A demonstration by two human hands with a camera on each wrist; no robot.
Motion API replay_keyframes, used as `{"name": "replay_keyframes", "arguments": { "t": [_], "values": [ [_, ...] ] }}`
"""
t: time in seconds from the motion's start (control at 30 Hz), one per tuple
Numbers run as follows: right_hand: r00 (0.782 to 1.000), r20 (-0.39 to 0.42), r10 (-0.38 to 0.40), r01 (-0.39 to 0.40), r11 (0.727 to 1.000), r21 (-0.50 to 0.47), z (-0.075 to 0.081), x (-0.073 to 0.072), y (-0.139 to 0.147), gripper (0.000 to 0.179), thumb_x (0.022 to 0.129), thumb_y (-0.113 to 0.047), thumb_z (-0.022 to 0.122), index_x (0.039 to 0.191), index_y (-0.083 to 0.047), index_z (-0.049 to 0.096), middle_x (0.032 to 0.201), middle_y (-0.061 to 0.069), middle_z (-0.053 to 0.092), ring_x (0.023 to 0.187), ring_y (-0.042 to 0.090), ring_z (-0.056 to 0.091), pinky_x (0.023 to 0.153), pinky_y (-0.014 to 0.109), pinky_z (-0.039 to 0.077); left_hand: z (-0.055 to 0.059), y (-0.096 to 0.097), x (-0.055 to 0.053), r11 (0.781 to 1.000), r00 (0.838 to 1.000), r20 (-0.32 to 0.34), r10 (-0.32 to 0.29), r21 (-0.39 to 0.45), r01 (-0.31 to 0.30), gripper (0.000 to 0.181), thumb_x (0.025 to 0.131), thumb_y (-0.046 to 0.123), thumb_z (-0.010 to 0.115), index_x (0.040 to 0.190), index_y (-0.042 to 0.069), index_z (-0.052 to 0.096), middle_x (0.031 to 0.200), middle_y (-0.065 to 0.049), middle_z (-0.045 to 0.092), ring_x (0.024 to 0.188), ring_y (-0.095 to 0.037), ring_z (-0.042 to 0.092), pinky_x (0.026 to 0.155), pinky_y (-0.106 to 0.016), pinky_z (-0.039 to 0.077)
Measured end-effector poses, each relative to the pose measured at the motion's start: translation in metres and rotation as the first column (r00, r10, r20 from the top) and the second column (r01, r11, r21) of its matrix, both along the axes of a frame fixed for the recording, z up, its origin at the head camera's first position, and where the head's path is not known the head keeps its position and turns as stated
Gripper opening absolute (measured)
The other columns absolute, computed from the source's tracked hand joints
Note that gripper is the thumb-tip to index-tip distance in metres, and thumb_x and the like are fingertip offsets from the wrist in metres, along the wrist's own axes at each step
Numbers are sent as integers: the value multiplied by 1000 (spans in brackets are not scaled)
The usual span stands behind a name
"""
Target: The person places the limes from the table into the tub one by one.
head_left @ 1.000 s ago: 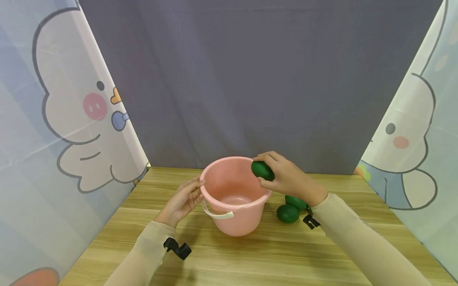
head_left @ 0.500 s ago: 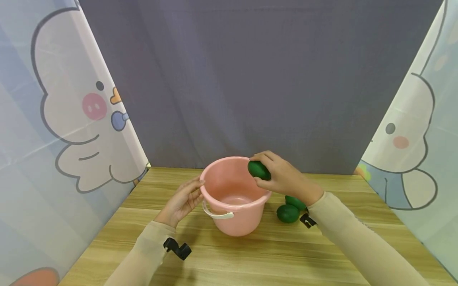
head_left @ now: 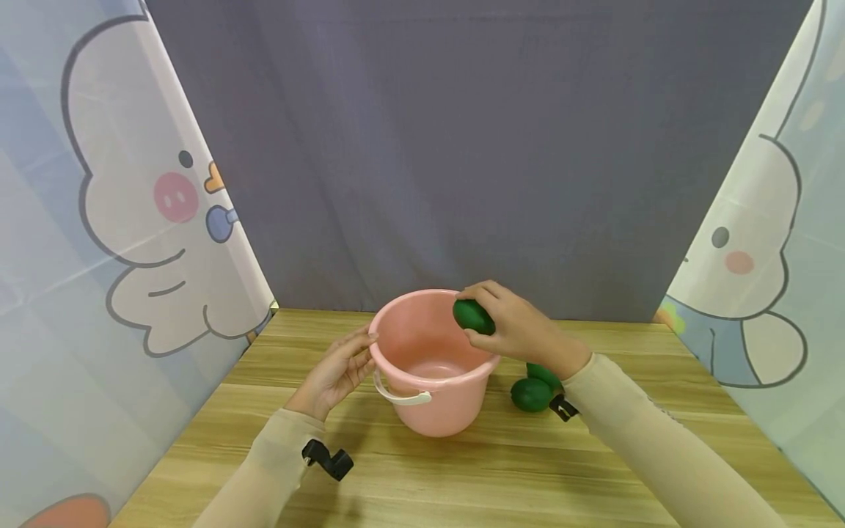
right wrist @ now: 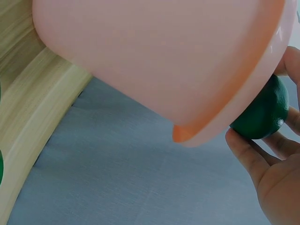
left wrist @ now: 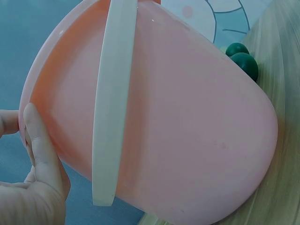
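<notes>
A pink plastic bucket (head_left: 437,411) with a white handle (head_left: 404,399) stands upright on the wooden table. At its left rim, my left hand (head_left: 335,372) holds the edge between thumb and fingers, as the left wrist view shows. My right hand (head_left: 523,330) grips a smooth, dark green oval fruit (head_left: 474,317) above the right side of the bucket's mouth. In the right wrist view the bucket rim partly hides this fruit (right wrist: 265,112), with thumb and fingers around it. From above, the visible bucket floor holds nothing.
More green oval fruits (head_left: 530,395) lie on the table (head_left: 462,484) right of the bucket, partly behind my right wrist. A grey cloth (head_left: 429,147) hangs behind the table. Printed cartoon curtains (head_left: 152,220) flank both sides.
My right hand, still gripping the green oval fruit, has moved slightly left, farther over the bucket's mouth. The left hand and the bucket have stayed in place.
</notes>
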State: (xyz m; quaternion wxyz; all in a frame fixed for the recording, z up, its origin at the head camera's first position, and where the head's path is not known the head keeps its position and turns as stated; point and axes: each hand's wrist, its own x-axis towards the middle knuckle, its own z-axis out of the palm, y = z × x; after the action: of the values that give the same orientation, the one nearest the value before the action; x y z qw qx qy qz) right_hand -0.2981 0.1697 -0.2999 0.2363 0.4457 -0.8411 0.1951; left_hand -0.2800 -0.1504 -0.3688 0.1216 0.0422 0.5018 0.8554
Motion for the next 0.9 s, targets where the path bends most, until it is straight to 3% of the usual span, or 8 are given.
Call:
{"name": "replay_keyframes", "arguments": {
  "t": [0.43,0.67,0.9],
  "values": [
    [999,22,-24,23,999,43,-5,0,0,47,87,-24,74,129,-6,60,118,8,58,92,17,55,71,31,55,0,1,0,1000,1000,7,1,2,-1,50,101,6,54,148,1,37,113,-8,57,76,-6,62,65,-11,56],
    [1000,9,-23,22,997,73,-6,2,3,43,89,-19,73,128,-5,61,120,9,61,110,24,60,88,41,58,1,1,0,1000,1000,14,7,-1,-7,43,101,6,54,142,4,40,114,-8,55,77,-7,62,64,-11,56],
    [999,6,-46,46,996,72,-8,4,11,42,89,-19,73,127,-7,62,117,7,63,106,24,62,81,40,59,2,3,-1,1000,1000,15,8,-18,-8,42,102,7,54,141,5,40,112,-7,56,78,-7,62,64,-12,56]
  ]
}}
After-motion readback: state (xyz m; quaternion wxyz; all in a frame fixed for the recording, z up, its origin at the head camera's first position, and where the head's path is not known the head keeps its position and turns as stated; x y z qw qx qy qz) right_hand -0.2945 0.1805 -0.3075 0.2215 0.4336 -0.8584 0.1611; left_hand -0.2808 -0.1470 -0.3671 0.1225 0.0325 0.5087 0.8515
